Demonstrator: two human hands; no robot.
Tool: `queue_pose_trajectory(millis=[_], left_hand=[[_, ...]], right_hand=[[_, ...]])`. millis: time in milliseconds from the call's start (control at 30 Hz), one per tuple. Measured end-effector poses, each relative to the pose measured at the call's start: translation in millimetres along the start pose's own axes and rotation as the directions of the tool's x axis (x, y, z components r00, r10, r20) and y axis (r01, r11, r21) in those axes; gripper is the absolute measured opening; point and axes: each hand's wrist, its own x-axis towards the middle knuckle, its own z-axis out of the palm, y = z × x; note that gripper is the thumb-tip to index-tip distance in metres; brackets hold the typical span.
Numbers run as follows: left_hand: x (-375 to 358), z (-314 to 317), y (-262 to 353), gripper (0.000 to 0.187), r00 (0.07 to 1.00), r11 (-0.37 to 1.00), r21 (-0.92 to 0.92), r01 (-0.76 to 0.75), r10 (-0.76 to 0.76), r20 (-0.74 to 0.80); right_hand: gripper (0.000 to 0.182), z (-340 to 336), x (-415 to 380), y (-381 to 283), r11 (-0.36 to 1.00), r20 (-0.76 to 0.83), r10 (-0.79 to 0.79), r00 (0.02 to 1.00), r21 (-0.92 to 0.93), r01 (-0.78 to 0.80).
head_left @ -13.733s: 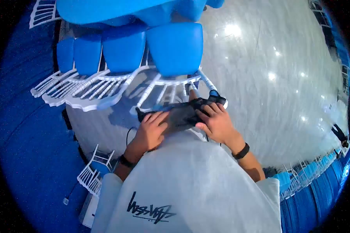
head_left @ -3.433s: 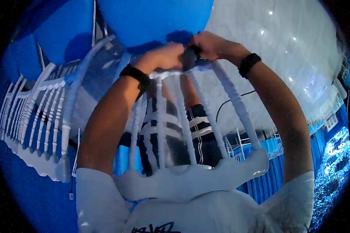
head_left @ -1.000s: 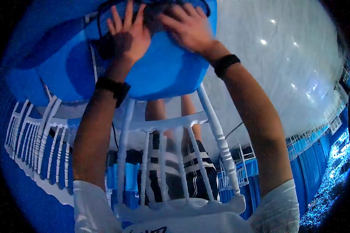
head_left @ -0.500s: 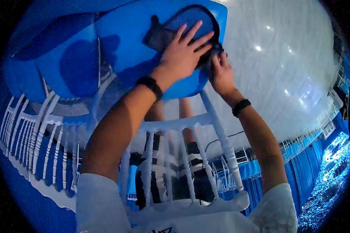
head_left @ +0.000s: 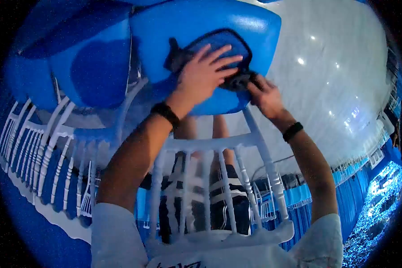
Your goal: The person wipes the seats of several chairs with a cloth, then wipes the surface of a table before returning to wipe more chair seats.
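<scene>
A dark, see-through mesh piece with a black border point(head_left: 225, 42) lies on the blue seat point(head_left: 210, 20) of a white chair. My left hand point(head_left: 203, 76) rests flat over it with the fingers spread. At the lower right of the mesh piece, its fabric is bunched into a dark clump. My right hand point(head_left: 266, 98) has its fingers closed on that clump's edge, near the front right of the seat. A dark knob-like end of the fabric sticks out to the left of my left hand. Black bands circle both wrists.
The white spindle chair back point(head_left: 210, 147) stands between my body and the seat. More blue seats point(head_left: 96, 71) and white spindle chairs point(head_left: 35, 152) line the left. A glossy pale floor point(head_left: 326, 89) spreads to the right. Blue drapery point(head_left: 344, 192) hangs at lower right.
My right hand has moved down and right with the fabric edge, and the mesh piece looks flatter. My left hand has shifted slightly lower. The seat appears lower and further right in view.
</scene>
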Motion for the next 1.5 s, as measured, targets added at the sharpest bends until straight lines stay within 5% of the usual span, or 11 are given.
queue_pose_trajectory(millis=[200,367,567,767,900,1000,1133,1233,1400,1433,1500], left_hand=[[28,-20,-46,0.039,0.986,0.987,0.132,0.092,-0.071,-0.154],[29,-64,-77,0.051,0.949,0.941,0.216,0.262,-0.211,-0.235],[-7,-71,-93,0.052,0.872,0.871,0.204,0.447,-0.374,-0.317],[-55,-23,-104,0.048,0.854,0.957,0.093,0.276,-0.200,-0.481],[-102,3,-67,0.065,0.869,0.892,0.006,0.453,-0.440,-0.228],[-133,34,-30,0.071,0.767,0.762,-0.174,0.624,-0.640,-0.052],[-150,78,25,0.072,0.729,0.728,-0.051,0.683,-0.684,-0.011],[-121,107,60,0.052,0.465,0.511,-0.050,0.858,-0.732,0.498],[-70,128,105,0.040,0.290,0.053,-0.331,0.942,-0.625,0.725],[-48,115,113,0.039,0.261,-0.046,-0.353,0.935,-0.587,0.767],[-9,73,125,0.037,0.304,-0.256,-0.468,0.846,-0.490,0.817]], right_hand=[[0.047,-32,94,-1,0.983,-0.249,0.176,0.952,-0.005,-0.183],[0.050,-52,180,-29,0.972,-0.420,0.215,0.882,0.178,-0.153],[0.054,-46,203,-60,0.995,-0.406,0.087,0.910,0.078,-0.060],[0.054,-6,178,-82,0.986,-0.378,-0.157,0.913,-0.115,0.122],[0.057,19,146,-91,0.956,-0.265,-0.293,0.919,-0.089,0.279],[0.055,26,121,-93,0.916,-0.188,-0.402,0.896,-0.108,0.388],[0.057,29,91,-84,0.855,-0.030,-0.515,0.857,-0.083,0.511],[0.041,42,73,-70,0.808,-0.041,-0.588,0.808,-0.068,0.585],[0.030,23,34,-25,0.724,0.189,-0.671,0.717,-0.045,0.689],[0.037,21,25,-14,0.744,0.094,-0.661,0.744,-0.048,0.667],[0.046,12,12,15,0.790,0.122,-0.600,0.790,-0.063,0.610]])
